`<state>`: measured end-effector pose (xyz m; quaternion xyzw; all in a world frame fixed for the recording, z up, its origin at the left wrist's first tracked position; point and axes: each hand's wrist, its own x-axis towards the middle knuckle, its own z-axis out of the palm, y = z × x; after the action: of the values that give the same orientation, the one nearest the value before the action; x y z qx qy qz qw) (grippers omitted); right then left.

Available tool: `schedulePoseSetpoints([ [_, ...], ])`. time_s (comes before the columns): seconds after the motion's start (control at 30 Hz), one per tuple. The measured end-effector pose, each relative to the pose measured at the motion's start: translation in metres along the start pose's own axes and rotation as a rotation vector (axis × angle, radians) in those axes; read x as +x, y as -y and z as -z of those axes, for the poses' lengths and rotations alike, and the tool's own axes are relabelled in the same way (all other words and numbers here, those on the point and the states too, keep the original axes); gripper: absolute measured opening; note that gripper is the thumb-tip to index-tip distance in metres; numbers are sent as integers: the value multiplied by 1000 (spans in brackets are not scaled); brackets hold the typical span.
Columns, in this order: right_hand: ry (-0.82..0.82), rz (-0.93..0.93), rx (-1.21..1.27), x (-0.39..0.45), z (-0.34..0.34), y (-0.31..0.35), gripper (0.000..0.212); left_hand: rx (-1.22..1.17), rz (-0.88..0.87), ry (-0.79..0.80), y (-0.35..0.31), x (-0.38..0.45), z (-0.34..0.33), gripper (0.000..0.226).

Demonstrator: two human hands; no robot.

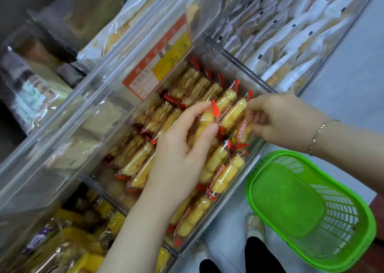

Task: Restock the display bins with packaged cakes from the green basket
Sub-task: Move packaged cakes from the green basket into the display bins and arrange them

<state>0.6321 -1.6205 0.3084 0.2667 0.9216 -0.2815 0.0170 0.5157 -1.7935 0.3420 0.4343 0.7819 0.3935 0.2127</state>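
A clear display bin (239, 168) in the middle holds several rows of yellow packaged cakes (137, 158) with red wrapper ends. My left hand (182, 152) reaches into the bin and grips one packaged cake (205, 117) between thumb and fingers. Just right of it, my right hand (278, 119) pinches the end of a neighbouring packaged cake (234, 112) at the bin's near edge. The green basket (307, 208) hangs low at the right, below my right forearm; I see no cakes inside it.
An orange price label (158, 58) sits on the clear lid above the bin. A bin of white packets (291, 44) lies to the upper right, a bin of yellow packets (83, 252) at lower left. Pale floor and my shoes (255, 225) show below the basket.
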Motion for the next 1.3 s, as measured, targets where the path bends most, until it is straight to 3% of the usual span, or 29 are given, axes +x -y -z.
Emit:
schedulePoseSetpoints([
  [0.07, -126, -93, 239, -7, 6, 5, 20, -214, 51, 4, -10, 8, -5, 27],
  [0.17, -160, -286, 873, -15, 12, 16, 17, -611, 226, -10, -19, 18, -19, 26],
  [0.27, 81, -431, 1394, -19, 16, 25, 10, -921, 399, -55, -31, 24, -32, 24],
  [0.33, 224, -392, 1537, -24, 17, 29, 29, -947, 378, -39, -36, 28, -41, 24],
  [0.37, 202, -338, 1543, -26, 15, 30, 40, -943, 344, -21, -38, 29, -43, 25],
  [0.4, 106, -287, 1508, -28, 12, 31, 46, -919, 306, -15, -38, 30, -44, 26],
  [0.47, -267, -194, 1252, -29, 8, 29, 44, -790, 281, -19, -34, 33, -42, 30],
  [0.53, -628, 13, 685, -29, 4, 23, 36, -726, 403, 42, -26, 34, -36, 47],
  [0.6, -718, 227, 204, -29, 1, 18, 33, -839, 542, 183, -23, 33, -31, 72],
  [0.63, -671, 277, 83, -30, -1, 18, 34, -887, 557, 236, -24, 31, -30, 74],
  [0.7, -496, 275, 43, -30, -2, 19, 37, -843, 513, 228, -23, 28, -32, 53],
  [0.77, -241, 273, 189, -29, 5, 15, 42, -758, 466, 151, -19, 27, -31, 34],
  [0.83, -39, 236, 439, -27, 25, 6, 44, -694, 406, 118, -13, 27, -28, 30],
  [0.9, -31, 223, 513, -19, 45, 0, 49, -632, 324, 120, -12, 30, -23, 30],
  [1.0, 61, 197, 369, 1, 62, 1, 61, -466, 150, 110, -18, 33, -27, 33],
  [1.07, 160, 156, 256, 13, 68, 3, 46, -488, 119, 92, -19, 33, -31, 38],
  [1.17, 63, 153, 152, 20, 84, -3, 21, -695, 291, -53, -12, 31, -30, 29],
  [1.23, 15, 131, 166, 17, 93, -8, 23, -388, 250, -106, 0, 29, -30, 8],
  [1.3, 59, 134, 154, 12, 96, -8, 23, -38, 121, 20, 6, 27, -36, 5],
])
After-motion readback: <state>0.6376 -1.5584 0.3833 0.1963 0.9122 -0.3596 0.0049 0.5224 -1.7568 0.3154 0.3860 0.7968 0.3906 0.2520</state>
